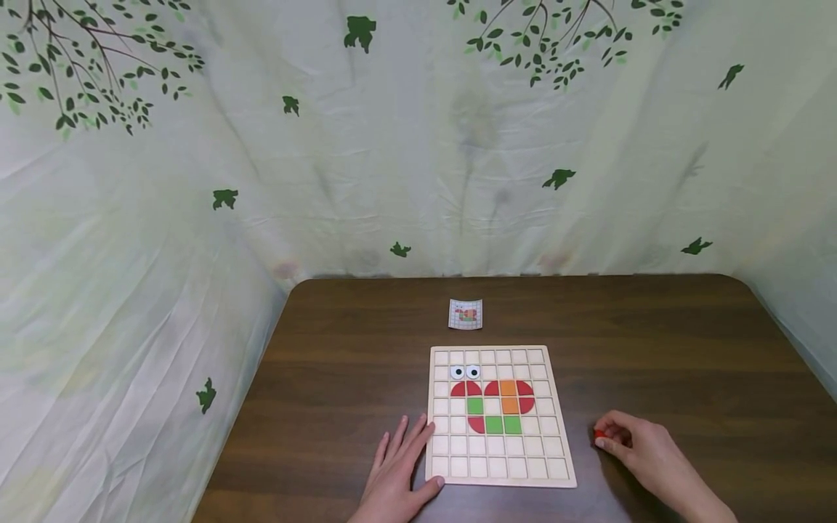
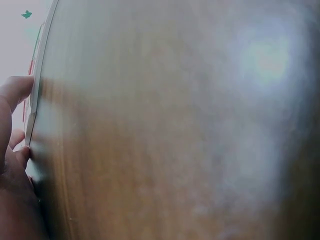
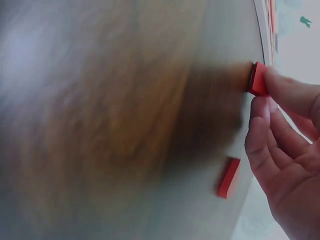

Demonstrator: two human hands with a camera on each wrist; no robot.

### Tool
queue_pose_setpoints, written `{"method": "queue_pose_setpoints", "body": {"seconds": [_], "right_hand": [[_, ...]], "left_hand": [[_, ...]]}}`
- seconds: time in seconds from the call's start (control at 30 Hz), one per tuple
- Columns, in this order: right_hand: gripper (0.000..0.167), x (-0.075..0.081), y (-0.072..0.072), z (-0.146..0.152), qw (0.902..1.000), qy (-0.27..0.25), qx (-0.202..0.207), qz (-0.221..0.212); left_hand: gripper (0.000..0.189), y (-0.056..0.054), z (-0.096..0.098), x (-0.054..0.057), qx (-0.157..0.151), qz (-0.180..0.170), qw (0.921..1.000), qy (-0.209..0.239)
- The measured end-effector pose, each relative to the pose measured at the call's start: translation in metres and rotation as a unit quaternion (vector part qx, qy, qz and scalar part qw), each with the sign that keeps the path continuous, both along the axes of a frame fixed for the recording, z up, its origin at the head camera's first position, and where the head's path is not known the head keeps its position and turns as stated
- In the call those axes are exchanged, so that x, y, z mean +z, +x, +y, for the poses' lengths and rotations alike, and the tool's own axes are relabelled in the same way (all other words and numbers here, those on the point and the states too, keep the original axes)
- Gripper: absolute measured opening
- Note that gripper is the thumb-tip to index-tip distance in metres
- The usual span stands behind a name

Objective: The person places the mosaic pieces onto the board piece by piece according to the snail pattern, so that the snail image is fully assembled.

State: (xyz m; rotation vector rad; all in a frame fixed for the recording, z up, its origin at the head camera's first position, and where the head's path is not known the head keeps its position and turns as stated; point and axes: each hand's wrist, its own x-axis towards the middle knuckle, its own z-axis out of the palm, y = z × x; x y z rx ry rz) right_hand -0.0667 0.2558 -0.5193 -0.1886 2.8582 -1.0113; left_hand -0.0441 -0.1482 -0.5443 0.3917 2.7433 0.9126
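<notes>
My right hand (image 1: 644, 447) pinches a small red tile (image 3: 258, 79) between thumb and fingers, to the right of the pale grid board (image 1: 498, 466). A second red tile (image 3: 229, 178) lies on the table near that hand in the right wrist view; in the head view it is hidden. My left hand (image 1: 399, 472) lies with fingers spread at the board's left edge, its thumb at the near left corner. Red curved tiles (image 1: 526, 405), orange tiles (image 1: 508, 396), green tiles (image 1: 495, 425) and two eye tiles (image 1: 465, 372) sit in the board's squares.
Beyond the board lies a small picture card (image 1: 466, 315) printed with a coloured grid figure. The brown wooden table (image 1: 340, 349) ends at a pale curtain (image 1: 405, 160) with leaf and bird prints, which hangs behind it and along both sides.
</notes>
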Motion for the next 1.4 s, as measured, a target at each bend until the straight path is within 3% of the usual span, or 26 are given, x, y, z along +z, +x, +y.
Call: {"method": "queue_pose_setpoints", "body": {"seconds": [0.33, 0.77, 1.1, 1.4], "right_hand": [[0.015, 0.003, -0.009, -0.027, 0.9986, -0.02, -0.045, 0.016], [0.018, 0.007, -0.021, -0.063, 0.9961, -0.086, -0.01, 0.017], [0.016, 0.008, -0.029, -0.082, 0.9981, -0.06, 0.008, -0.004], [0.018, 0.005, -0.032, -0.088, 0.9994, -0.03, 0.018, 0.007]], "left_hand": [[0.075, 0.0, 0.0, -0.002, 0.0, -0.002, 1.0, -0.002], [0.074, 0.004, 0.0, -0.002, -0.004, 0.049, 0.9988, 0.003], [0.075, 0.004, 0.0, -0.002, -0.004, 0.042, 0.9991, 0.007], [0.075, 0.003, 0.0, -0.002, -0.005, 0.038, 0.9992, 0.007]]}}
